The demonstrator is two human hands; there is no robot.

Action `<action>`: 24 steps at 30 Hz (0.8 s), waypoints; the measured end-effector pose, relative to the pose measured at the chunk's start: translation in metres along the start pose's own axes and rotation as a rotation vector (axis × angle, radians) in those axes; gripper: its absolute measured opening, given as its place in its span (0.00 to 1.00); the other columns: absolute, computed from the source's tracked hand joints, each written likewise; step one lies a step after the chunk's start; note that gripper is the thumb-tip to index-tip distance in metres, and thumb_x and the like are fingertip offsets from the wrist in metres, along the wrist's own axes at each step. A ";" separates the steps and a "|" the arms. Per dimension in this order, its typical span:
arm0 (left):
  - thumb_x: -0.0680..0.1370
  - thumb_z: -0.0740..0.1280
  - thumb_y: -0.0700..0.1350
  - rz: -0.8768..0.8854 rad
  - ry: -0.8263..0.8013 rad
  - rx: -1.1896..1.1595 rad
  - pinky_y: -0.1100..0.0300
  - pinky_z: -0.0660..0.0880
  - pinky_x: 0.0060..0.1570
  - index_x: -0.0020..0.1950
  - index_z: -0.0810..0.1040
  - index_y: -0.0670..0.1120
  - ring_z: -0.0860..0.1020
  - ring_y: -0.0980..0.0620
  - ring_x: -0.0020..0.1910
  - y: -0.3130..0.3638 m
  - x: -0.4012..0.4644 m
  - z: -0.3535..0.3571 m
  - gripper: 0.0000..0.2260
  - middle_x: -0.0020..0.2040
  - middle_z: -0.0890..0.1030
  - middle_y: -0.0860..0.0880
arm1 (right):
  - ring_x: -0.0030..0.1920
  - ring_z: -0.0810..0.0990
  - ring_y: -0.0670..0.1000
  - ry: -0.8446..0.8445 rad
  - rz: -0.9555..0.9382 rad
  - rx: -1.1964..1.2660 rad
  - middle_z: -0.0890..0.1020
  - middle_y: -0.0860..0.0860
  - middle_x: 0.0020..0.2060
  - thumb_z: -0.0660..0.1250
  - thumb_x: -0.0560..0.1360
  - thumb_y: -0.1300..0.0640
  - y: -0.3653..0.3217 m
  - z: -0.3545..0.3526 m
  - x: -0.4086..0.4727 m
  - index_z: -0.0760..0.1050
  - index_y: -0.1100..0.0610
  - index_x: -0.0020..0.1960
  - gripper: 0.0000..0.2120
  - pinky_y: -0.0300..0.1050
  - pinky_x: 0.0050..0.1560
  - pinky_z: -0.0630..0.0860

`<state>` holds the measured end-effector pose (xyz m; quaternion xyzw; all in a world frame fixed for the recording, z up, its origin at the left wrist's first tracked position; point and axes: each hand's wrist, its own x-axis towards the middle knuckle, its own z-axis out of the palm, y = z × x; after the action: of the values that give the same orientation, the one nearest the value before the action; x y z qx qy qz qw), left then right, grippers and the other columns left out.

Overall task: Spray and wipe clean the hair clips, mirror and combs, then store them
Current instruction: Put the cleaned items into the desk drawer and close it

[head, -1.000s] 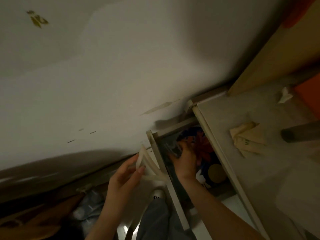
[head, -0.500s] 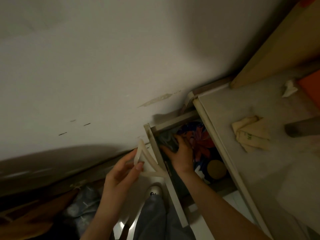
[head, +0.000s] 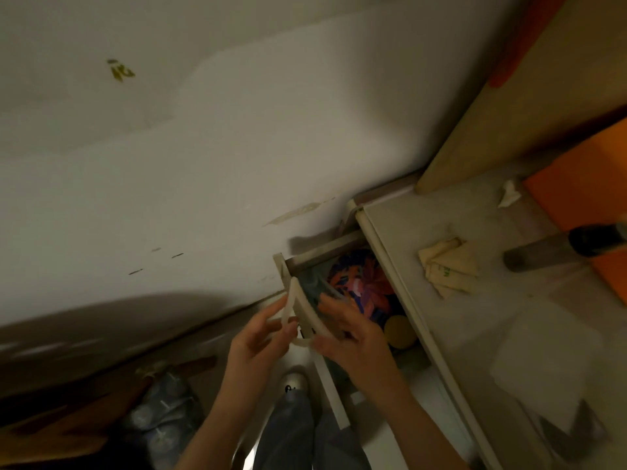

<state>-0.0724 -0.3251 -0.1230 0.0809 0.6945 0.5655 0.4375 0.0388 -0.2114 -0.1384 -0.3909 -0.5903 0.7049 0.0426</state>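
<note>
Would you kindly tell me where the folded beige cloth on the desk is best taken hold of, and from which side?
Grip the folded beige cloth at its layered point nearest the open drawer, coming from above on that side. It lies flat, and the dark cylinder lies close on the far side, so I judge the drawer side freer.

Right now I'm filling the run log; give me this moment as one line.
stage: storing | left hand: holds pale hair clip | right hand: touching clip | drawer: open | cloth: on desk
</note>
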 end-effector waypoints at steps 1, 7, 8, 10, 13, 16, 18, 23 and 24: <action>0.75 0.65 0.39 -0.004 -0.011 -0.017 0.65 0.78 0.43 0.60 0.77 0.51 0.82 0.53 0.48 0.001 -0.001 0.004 0.15 0.48 0.84 0.48 | 0.55 0.78 0.38 0.005 -0.007 -0.028 0.80 0.36 0.52 0.75 0.68 0.57 0.001 -0.001 -0.005 0.72 0.40 0.60 0.24 0.33 0.49 0.76; 0.74 0.66 0.42 -0.014 -0.059 -0.040 0.67 0.76 0.43 0.59 0.78 0.53 0.82 0.50 0.50 -0.002 0.000 0.021 0.14 0.49 0.84 0.45 | 0.51 0.76 0.33 0.155 -0.116 -0.212 0.77 0.32 0.49 0.75 0.69 0.57 -0.001 -0.011 -0.021 0.73 0.39 0.56 0.22 0.29 0.48 0.74; 0.73 0.66 0.43 -0.003 -0.070 -0.037 0.68 0.76 0.44 0.59 0.78 0.53 0.82 0.51 0.50 -0.002 0.001 0.023 0.15 0.50 0.83 0.45 | 0.51 0.77 0.33 0.170 -0.130 -0.243 0.77 0.32 0.48 0.75 0.69 0.56 0.000 -0.014 -0.020 0.74 0.40 0.57 0.21 0.30 0.48 0.75; 0.72 0.66 0.44 0.017 -0.089 -0.013 0.69 0.76 0.45 0.59 0.78 0.54 0.81 0.52 0.51 -0.004 0.004 0.027 0.15 0.50 0.83 0.46 | 0.51 0.77 0.35 0.176 -0.137 -0.289 0.77 0.33 0.48 0.74 0.69 0.52 0.004 -0.018 -0.017 0.74 0.40 0.57 0.19 0.33 0.49 0.76; 0.72 0.67 0.46 0.082 -0.093 0.075 0.65 0.77 0.49 0.60 0.76 0.58 0.80 0.53 0.53 -0.010 0.011 0.032 0.17 0.52 0.82 0.50 | 0.51 0.76 0.35 0.178 -0.134 -0.295 0.78 0.34 0.48 0.73 0.70 0.54 0.011 -0.023 -0.009 0.75 0.43 0.58 0.18 0.30 0.48 0.75; 0.68 0.67 0.57 0.218 0.036 0.411 0.60 0.69 0.64 0.66 0.68 0.62 0.69 0.59 0.66 -0.026 0.021 0.032 0.26 0.67 0.71 0.56 | 0.52 0.78 0.37 0.217 -0.107 -0.216 0.80 0.39 0.51 0.73 0.71 0.56 0.018 -0.027 0.003 0.76 0.47 0.59 0.18 0.30 0.51 0.74; 0.67 0.65 0.63 0.323 0.129 0.703 0.54 0.60 0.69 0.71 0.60 0.62 0.60 0.55 0.73 -0.042 0.029 0.028 0.33 0.74 0.60 0.55 | 0.54 0.78 0.41 0.248 -0.087 -0.196 0.81 0.43 0.53 0.72 0.71 0.58 0.024 -0.031 0.015 0.77 0.50 0.60 0.17 0.35 0.55 0.75; 0.70 0.58 0.69 0.351 0.136 1.235 0.41 0.52 0.68 0.77 0.52 0.50 0.47 0.47 0.75 -0.078 0.035 0.027 0.42 0.78 0.51 0.47 | 0.49 0.77 0.37 0.236 -0.089 -0.262 0.78 0.37 0.46 0.71 0.72 0.60 0.035 -0.030 0.045 0.77 0.49 0.56 0.14 0.29 0.52 0.72; 0.69 0.59 0.69 0.346 0.130 1.283 0.41 0.53 0.67 0.77 0.53 0.48 0.48 0.46 0.75 -0.082 0.034 0.028 0.42 0.78 0.51 0.47 | 0.49 0.77 0.37 0.224 -0.088 -0.269 0.79 0.38 0.46 0.71 0.72 0.60 0.038 -0.029 0.052 0.78 0.50 0.56 0.13 0.30 0.52 0.73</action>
<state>-0.0426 -0.3129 -0.2103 0.4012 0.8952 0.1058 0.1628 0.0357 -0.1728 -0.1972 -0.4428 -0.6874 0.5691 0.0864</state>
